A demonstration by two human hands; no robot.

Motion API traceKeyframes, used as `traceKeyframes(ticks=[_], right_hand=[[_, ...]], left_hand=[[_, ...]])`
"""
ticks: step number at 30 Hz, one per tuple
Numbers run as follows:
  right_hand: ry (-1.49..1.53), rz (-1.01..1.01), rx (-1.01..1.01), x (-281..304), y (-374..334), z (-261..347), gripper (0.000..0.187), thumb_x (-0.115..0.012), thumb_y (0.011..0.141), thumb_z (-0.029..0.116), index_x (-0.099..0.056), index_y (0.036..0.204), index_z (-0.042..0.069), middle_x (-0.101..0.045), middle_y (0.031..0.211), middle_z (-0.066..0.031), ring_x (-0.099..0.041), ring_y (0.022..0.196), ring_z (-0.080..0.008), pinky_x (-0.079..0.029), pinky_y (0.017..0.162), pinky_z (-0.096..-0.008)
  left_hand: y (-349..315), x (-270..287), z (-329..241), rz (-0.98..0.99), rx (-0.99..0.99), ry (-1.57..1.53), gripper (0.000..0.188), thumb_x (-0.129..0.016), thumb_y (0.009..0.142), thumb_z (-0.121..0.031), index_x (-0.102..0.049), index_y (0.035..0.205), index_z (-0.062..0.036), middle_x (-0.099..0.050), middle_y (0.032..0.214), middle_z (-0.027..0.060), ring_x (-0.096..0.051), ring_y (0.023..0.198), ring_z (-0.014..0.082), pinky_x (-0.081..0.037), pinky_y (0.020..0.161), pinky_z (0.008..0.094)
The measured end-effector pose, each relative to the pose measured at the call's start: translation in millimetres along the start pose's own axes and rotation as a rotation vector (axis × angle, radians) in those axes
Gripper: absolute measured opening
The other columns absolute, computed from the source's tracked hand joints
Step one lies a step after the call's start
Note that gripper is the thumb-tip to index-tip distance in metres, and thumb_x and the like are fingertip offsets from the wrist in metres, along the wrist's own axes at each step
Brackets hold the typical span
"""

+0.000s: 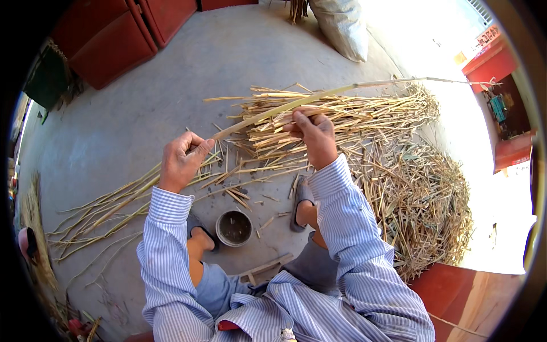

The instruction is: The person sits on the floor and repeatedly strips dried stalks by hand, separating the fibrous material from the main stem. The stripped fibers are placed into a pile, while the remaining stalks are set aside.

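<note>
A long pale stalk (pixel 325 93) slants up to the right, thin at its far tip. My left hand (pixel 183 159) is closed around its lower end. Just below the middle of the stalk, my right hand (pixel 316 137) is closed in a pinch, thumb against fingers. A dry, light-brown strip (pixel 283 121) shows at those fingertips; whether it is still joined to the stalk I cannot tell. Beneath both hands, a pile of cut straw-coloured stalks (pixel 370 108) lies on the floor. Thin branched stalks (pixel 114 211) fan out to the left of my left hand.
A round bowl with dark contents (pixel 233 228) stands between my feet. To the right is a large heap of dry husks (pixel 424 205). A whitish sack (pixel 341 28) stands at the back, and red furniture (pixel 114 43) at the far left. Short scraps litter the grey floor.
</note>
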State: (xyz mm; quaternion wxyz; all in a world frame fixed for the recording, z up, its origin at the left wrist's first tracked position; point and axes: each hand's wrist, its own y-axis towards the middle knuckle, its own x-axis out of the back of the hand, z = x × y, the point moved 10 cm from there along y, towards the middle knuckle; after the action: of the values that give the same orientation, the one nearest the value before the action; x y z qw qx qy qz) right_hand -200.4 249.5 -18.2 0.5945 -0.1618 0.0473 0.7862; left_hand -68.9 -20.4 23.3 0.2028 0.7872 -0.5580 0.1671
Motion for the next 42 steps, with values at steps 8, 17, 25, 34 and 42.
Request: traceKeyframes(ticks=[8,17,25,34,42], right_hand=[[0.377,0.063,0.111,31.3,14.3,50.1,0.028,-0.063,0.095,0.020,-0.056,0.117,0.004,-0.066,0.111,-0.0107,-0.065,0.093,-0.0165,-0.052,0.083,-0.0278],[-0.014,-0.073,0.015,19.5,15.8,7.9,0.030,-0.071,0.089,0.032,-0.062,0.094,0.004,-0.069,0.084,-0.0069,-0.065,0.073,-0.0133,-0.050,0.064,-0.0239],[-0.063,-0.126,-0.027,24.9,13.9,7.8,0.035,-0.075,0.086,0.032,-0.062,0.093,0.000,-0.067,0.079,-0.0088,-0.064,0.068,-0.0146,-0.050,0.059,-0.0242],[-0.016,-0.076,-0.007,23.2,10.8,7.9,0.034,-0.074,0.087,0.030,-0.063,0.101,0.000,-0.068,0.087,-0.0079,-0.066,0.077,-0.0148,-0.051,0.064,-0.0255],[0.059,0.024,0.064,9.4,10.0,15.9,0.025,-0.068,0.092,0.024,-0.062,0.104,0.004,-0.071,0.094,-0.0089,-0.068,0.081,-0.0160,-0.056,0.073,-0.0277]], left_hand=[[-5.1,-6.6,13.8,0.121,0.044,0.051,0.032,-0.073,0.086,-0.027,-0.064,0.077,0.0017,-0.058,0.060,0.0044,-0.047,0.056,0.0081,-0.038,0.050,0.0279],[-20.1,-28.1,-74.5,-0.227,-0.580,0.614,0.032,-0.079,0.073,-0.026,-0.066,0.095,-0.0066,-0.069,0.082,0.0054,-0.063,0.078,0.0225,-0.044,0.066,0.0360],[-17.6,-33.0,-64.2,-0.267,-0.463,0.325,0.024,-0.079,0.078,-0.017,-0.066,0.095,-0.0075,-0.068,0.077,0.0045,-0.063,0.070,0.0193,-0.046,0.065,0.0335],[-0.1,5.6,-48.1,-0.269,-0.354,0.319,0.036,-0.071,0.087,-0.035,-0.065,0.094,-0.0004,-0.065,0.075,0.0120,-0.059,0.064,0.0239,-0.047,0.065,0.0369],[-2.7,-23.0,-12.0,-0.026,0.044,0.015,0.025,-0.075,0.086,-0.026,-0.067,0.088,-0.0019,-0.067,0.079,0.0029,-0.061,0.073,0.0126,-0.048,0.064,0.0298]])
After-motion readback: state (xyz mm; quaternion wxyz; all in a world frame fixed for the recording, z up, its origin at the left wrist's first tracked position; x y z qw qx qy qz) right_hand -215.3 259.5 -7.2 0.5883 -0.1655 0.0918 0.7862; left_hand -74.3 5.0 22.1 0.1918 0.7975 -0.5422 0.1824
